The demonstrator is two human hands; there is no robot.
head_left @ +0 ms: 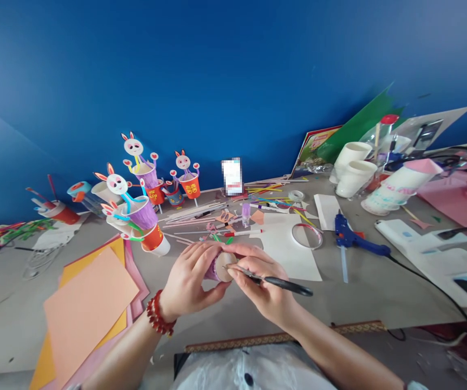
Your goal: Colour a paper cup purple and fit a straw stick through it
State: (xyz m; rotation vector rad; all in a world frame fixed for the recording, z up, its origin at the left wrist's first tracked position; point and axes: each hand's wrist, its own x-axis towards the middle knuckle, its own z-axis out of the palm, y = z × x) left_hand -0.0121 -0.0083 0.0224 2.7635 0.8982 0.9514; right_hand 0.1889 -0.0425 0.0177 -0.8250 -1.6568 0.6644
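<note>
My left hand (193,279) is wrapped around a purple-sided paper cup (226,266), whose pale round bottom faces me. In my right hand (264,279) is a pair of black-handled scissors (286,285), gripped near the blades. Their tip touches or nearly touches the cup's bottom; which of the two I cannot tell. Fingers of both hands meet at the cup's far rim and hide much of its side. Just beyond my hands lie a red marker (244,233) and a white paper sheet (288,244).
Rabbit-faced cup figures (142,211) stand at the left behind coloured paper sheets (91,309). On the right are a blue glue gun (359,241) with a cord, a tape roll (306,236) and white paper cups (355,179). A phone (232,176) leans near the blue wall.
</note>
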